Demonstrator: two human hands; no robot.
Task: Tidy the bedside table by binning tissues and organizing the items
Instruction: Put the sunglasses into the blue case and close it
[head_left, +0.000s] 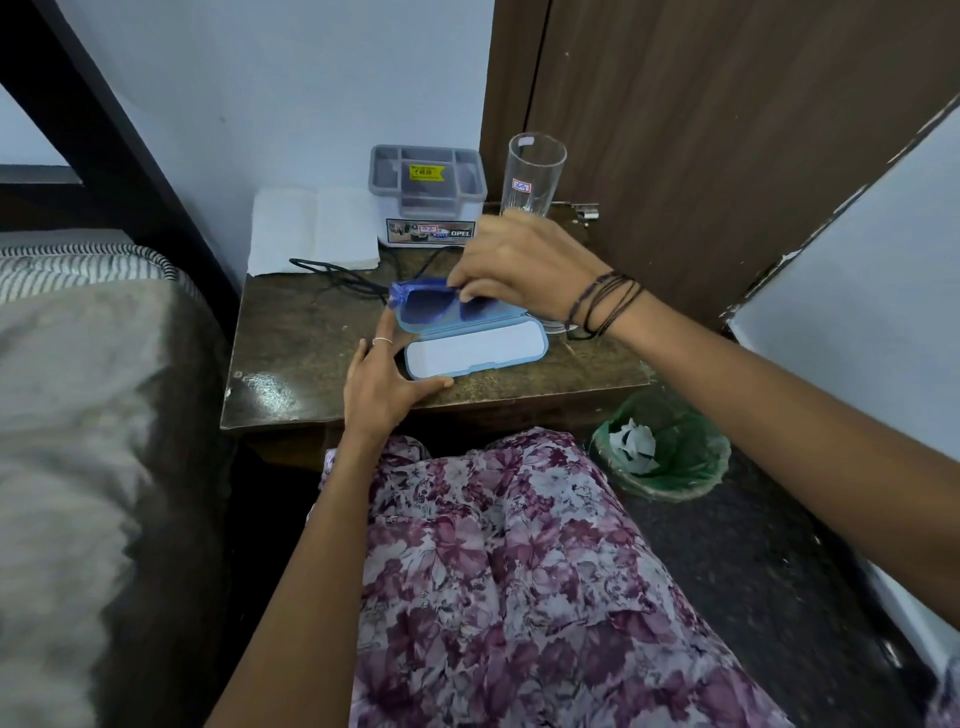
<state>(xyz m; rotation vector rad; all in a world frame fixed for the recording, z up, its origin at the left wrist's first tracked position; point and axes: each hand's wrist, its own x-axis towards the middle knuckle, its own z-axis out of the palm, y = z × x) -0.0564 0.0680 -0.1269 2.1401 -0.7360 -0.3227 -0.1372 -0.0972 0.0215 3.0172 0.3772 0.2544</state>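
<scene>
Two hands work an open blue glasses case at the bedside table's centre. Left hand braces its 9 o'clock end, fingers spread. Right hand pinches blue sunglasses resting in the far half. Crumpled tissues sit in the green bin at 4 o'clock.

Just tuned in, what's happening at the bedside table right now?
The person is putting blue sunglasses into an open light-blue case on the bedside table. The right hand lowers the sunglasses in; the left hand steadies the case. Crumpled tissue already sits in the green bin. Folded tissues, a cable, organizer and glass remain behind.
</scene>
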